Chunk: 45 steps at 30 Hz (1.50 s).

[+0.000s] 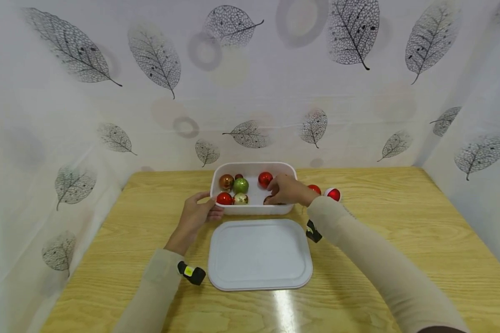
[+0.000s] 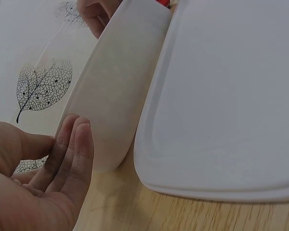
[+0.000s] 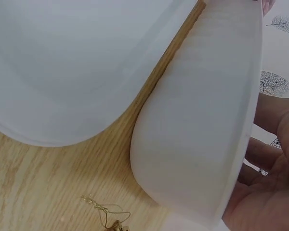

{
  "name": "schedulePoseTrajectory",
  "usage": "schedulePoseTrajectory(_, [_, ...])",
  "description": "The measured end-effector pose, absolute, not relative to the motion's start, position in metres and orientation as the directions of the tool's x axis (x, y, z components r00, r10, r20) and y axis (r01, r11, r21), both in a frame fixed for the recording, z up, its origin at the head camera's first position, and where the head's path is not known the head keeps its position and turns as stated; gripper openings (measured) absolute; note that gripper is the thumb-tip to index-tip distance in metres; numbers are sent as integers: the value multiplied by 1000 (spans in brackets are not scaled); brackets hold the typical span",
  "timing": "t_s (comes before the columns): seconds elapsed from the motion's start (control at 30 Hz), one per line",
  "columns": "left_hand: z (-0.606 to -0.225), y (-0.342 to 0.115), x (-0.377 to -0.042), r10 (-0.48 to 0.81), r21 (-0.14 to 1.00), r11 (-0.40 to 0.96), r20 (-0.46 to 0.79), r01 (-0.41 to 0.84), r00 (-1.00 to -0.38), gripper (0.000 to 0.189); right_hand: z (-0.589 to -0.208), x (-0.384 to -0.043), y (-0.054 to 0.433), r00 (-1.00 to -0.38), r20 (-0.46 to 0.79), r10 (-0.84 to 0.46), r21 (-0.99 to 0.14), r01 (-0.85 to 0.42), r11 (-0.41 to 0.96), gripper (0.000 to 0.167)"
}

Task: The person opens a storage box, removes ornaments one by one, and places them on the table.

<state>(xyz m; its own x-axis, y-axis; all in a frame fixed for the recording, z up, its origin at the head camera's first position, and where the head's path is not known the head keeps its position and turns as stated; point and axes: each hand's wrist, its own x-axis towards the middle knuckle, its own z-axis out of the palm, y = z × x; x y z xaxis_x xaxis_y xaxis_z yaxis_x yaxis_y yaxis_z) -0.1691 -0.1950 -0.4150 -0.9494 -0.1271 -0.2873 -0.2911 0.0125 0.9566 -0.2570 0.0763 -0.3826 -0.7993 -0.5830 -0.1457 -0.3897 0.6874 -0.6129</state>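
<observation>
A white plastic box (image 1: 256,210) holds several Christmas baubles: copper (image 1: 227,181), green (image 1: 241,186), pale gold (image 1: 240,199) and red ones (image 1: 223,199). At its front left corner my left hand (image 1: 195,213) grips the rim, thumb on top and fingers along the outer wall (image 2: 111,86). My right hand (image 1: 290,189) reaches over the right side into the box. Its fingers hold a dark reddish bauble (image 1: 268,200) low by the front wall, mostly hidden by the hand. In the right wrist view the box wall (image 3: 197,115) hides the fingertips.
The white lid (image 1: 260,254) lies flat on the wooden table just in front of the box. Right of the box are a red bauble (image 1: 314,188) and a red-and-white bauble (image 1: 333,194). A leaf-patterned cloth (image 1: 250,92) hangs behind the table.
</observation>
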Motion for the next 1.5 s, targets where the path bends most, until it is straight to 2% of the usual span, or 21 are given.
schedulePoseTrajectory(0.23, [-414,-194,-168,-114,956,7,-290,-293,-950,50,-387,-256,75,-819,-156,-552,-624,-352,698,47])
schedulePoseTrajectory(0.47, [-412,-193,-167,-112,956,11,-290,-293,-950,49,-387,-253,71,-813,-147,-563,-580,-390,715,35])
schedulePoseTrajectory(0.7, [-412,-192,-168,-112,955,9,-293,-296,-949,50,-389,-254,70,-823,-167,-544,-578,-365,730,36])
schedulePoseTrajectory(1.13, [-413,-192,-168,-113,956,20,-288,-292,-951,49,-383,-255,72,-800,-105,-590,-593,-426,683,37])
schedulePoseTrajectory(1.33, [-414,-193,-169,-124,956,24,-289,-294,-949,47,-374,-258,77,-798,-47,-600,-673,-418,609,30])
schedulePoseTrajectory(1.5, [-414,-194,-168,-132,955,25,-289,-294,-948,46,-360,-257,83,-820,-72,-569,-724,-349,595,30])
